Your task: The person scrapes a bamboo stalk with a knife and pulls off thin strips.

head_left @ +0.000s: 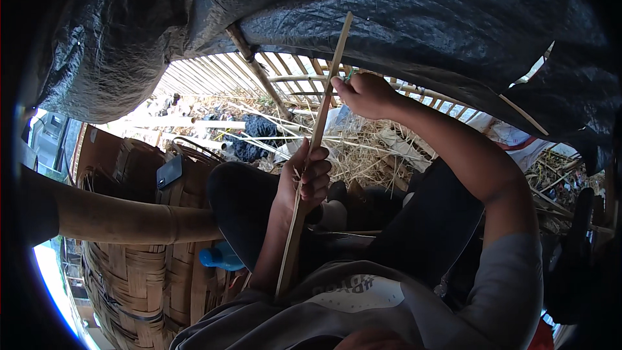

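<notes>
A long, flat bamboo strip (335,61) runs slantwise up from my lap, its top end raised toward the dark sheeting. The fingers of my left hand (308,178) are wrapped round its lower middle part. Higher up, my right hand (366,96) is closed with its thumb against or right beside the strip. A bit of green material (350,76) shows at the right hand's knuckles. Whatever else that fist holds is hidden by the fingers.
Black plastic sheeting (414,19) hangs low overhead. To the left are a woven bamboo basket (139,285), a thick bamboo pole (129,219), a phone (170,172) and a blue bottle (222,256). Straw and shavings (372,155) cover the ground before a slatted bamboo fence (214,74).
</notes>
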`<state>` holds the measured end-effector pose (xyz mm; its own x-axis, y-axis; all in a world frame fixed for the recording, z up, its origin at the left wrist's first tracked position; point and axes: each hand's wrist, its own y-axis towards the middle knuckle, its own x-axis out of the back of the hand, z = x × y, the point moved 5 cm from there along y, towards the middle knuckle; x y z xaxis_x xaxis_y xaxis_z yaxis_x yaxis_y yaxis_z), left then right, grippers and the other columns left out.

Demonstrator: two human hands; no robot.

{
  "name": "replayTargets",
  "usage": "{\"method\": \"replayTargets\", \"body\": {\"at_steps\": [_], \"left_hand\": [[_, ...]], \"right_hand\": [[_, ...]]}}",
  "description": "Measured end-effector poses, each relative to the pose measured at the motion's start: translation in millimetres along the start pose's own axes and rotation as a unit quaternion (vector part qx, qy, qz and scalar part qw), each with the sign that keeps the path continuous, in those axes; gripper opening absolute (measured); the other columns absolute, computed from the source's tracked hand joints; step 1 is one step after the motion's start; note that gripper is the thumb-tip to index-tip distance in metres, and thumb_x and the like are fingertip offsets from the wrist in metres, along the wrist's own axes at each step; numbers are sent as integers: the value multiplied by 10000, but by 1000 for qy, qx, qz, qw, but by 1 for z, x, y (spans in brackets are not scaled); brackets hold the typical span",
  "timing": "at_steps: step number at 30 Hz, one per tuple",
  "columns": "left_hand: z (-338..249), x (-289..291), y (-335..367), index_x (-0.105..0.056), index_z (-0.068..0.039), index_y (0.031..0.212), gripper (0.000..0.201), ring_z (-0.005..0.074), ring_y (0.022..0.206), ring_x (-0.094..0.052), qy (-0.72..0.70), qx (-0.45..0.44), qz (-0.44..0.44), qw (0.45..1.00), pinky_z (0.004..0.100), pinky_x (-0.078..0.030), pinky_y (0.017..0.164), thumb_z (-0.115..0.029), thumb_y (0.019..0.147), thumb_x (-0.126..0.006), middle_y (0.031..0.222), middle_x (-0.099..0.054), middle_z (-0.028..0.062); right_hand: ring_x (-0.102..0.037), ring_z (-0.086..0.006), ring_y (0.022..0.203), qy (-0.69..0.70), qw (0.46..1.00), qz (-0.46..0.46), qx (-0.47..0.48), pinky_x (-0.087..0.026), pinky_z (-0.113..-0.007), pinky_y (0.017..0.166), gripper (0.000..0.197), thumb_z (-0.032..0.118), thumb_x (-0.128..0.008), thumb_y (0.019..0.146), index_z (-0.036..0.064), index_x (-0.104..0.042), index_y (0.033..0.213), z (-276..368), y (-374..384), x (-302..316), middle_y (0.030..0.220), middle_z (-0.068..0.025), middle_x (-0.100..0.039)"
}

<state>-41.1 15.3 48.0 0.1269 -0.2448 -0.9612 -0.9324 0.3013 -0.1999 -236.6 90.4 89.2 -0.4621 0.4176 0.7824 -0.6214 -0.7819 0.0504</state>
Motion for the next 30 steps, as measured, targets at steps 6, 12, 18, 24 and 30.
{"method": "replayTargets", "body": {"at_steps": [6, 12, 18, 24, 30], "left_hand": [[-5, 13, -7, -456, -107, 854, 327, 128, 339, -404, -45, 3, 20, 999, 222, -362, 299, -309, 1049, -288, 520, -438, 12], [-14, 46, -6, -450, -100, 884, 321, 129, 370, -416, -68, 6, -1, 998, 223, -369, 316, -298, 1050, -260, 550, -427, 6], [-8, 65, 2, -460, -114, 883, 341, 111, 353, -364, -65, 32, -33, 997, 219, -291, 304, -332, 1055, -262, 562, -414, -15], [-9, 62, -12, -459, -149, 855, 359, 85, 342, -328, -8, 58, -76, 995, 217, -277, 301, -389, 1051, -278, 540, -390, -45], [-8, 59, -9, -437, -171, 820, 402, 65, 363, -252, 104, 71, -173, 977, 228, -212, 353, -492, 1026, -311, 509, -299, -69]], "right_hand": [[-530, -367, 443, -90, 984, -86, 126, -447, -500, 568, 612, 355, -374, 1000, 25, -540, 513, -9, 13, -6, 449, -153, -487], [-503, -342, 365, -142, 965, -100, 195, -455, -446, 460, 516, 245, -494, 922, 48, -530, 447, 20, -5, -46, 407, -149, -470], [-547, -349, 408, -202, 963, -146, 104, -469, -453, 456, 511, 249, -486, 920, 34, -531, 459, -42, 35, -46, 450, -162, -517], [-558, -332, 392, -213, 969, -91, 88, -498, -469, 487, 496, 268, -477, 913, 39, -584, 487, -24, 22, -57, 429, -157, -519], [-535, -367, 396, -244, 954, -173, -32, -447, -477, 442, 519, 242, -466, 943, 14, -552, 485, -99, 52, -17, 456, -193, -509]]}}
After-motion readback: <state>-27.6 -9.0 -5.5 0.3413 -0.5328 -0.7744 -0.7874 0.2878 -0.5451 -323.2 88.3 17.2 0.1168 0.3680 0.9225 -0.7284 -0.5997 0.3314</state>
